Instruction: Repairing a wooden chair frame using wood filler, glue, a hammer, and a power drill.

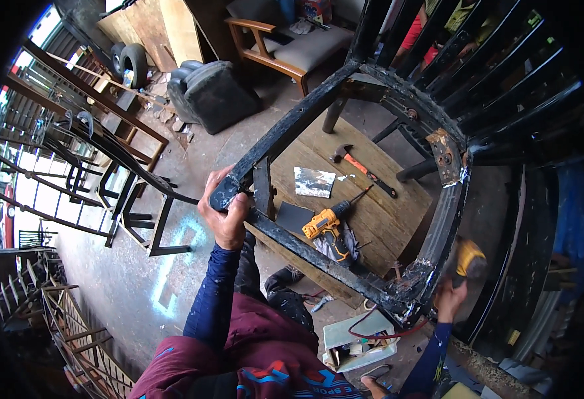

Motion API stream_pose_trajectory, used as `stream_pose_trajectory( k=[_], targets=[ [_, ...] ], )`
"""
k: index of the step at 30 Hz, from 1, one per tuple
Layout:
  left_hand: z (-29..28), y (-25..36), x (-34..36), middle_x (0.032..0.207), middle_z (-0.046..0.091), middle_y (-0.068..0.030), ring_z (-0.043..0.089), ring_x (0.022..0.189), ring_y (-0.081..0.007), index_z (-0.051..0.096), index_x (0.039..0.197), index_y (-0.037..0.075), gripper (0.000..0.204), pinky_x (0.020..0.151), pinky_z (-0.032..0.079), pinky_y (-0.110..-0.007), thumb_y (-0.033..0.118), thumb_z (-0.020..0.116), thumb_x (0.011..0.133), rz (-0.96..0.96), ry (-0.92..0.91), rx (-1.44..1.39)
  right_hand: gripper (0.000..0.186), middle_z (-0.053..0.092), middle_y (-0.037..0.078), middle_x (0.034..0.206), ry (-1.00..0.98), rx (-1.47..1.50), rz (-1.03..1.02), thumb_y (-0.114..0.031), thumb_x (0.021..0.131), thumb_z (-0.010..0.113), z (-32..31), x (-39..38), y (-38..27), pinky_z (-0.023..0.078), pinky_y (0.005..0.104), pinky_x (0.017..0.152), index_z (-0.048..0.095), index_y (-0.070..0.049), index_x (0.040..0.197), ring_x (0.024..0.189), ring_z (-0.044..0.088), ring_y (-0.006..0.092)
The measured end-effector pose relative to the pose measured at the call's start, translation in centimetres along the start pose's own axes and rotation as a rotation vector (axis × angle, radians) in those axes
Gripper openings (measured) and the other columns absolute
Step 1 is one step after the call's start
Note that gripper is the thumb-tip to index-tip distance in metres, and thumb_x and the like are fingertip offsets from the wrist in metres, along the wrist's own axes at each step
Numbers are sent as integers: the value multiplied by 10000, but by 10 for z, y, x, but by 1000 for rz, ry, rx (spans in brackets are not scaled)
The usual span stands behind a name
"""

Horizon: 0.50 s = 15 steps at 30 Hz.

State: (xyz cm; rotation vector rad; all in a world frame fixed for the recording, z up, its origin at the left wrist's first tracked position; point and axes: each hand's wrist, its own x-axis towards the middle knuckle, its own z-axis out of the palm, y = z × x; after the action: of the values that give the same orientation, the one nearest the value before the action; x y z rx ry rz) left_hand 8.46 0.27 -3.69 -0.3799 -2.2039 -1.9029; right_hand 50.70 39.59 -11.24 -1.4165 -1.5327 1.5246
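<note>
A black wooden chair frame (275, 141), open where a seat sits and with a slatted back, stands tilted over a wooden tabletop (378, 223). My left hand (225, 209) is closed round its near left corner. At the frame's right side, my right hand (450, 299) grips a yellow and black power drill (470, 259), slightly blurred; its bit cannot be made out. Through the frame's opening I see a second yellow cordless drill (328, 223) lying on the tabletop, a claw hammer (365, 171) with an orange and black handle, and a paint-spotted white sheet (314, 181).
A white box of small items (358, 340) sits on the floor beside a red hose. Several metal chair frames (149, 229) stand at the left. A black cushioned seat (215, 96), an armchair (292, 50) and tyres (133, 65) are behind. A person in red shorts (412, 41) is beyond the slats.
</note>
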Motion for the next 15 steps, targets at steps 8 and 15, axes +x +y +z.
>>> stream_pose_trajectory(
  k=[8, 15],
  targets=[
    [17, -5, 3, 942, 629, -87, 606, 864, -192, 675, 1114, -80, 692, 824, 462, -291, 512, 678, 757, 37, -13, -71, 300, 585, 37, 805, -346, 247, -198, -180, 984, 626, -89, -227, -157, 477, 340, 849, 623, 6, 1219, 765, 591, 156],
    [23, -4, 2, 933, 625, -85, 601, 837, -173, 667, 1105, -93, 638, 798, 466, -274, 452, 701, 774, 59, -33, -117, 451, 677, 162, 1196, -1152, -765, -485, -199, 900, 743, 12, -259, -81, 542, 384, 917, 603, -57, 1304, 1081, 676, 255]
  ],
)
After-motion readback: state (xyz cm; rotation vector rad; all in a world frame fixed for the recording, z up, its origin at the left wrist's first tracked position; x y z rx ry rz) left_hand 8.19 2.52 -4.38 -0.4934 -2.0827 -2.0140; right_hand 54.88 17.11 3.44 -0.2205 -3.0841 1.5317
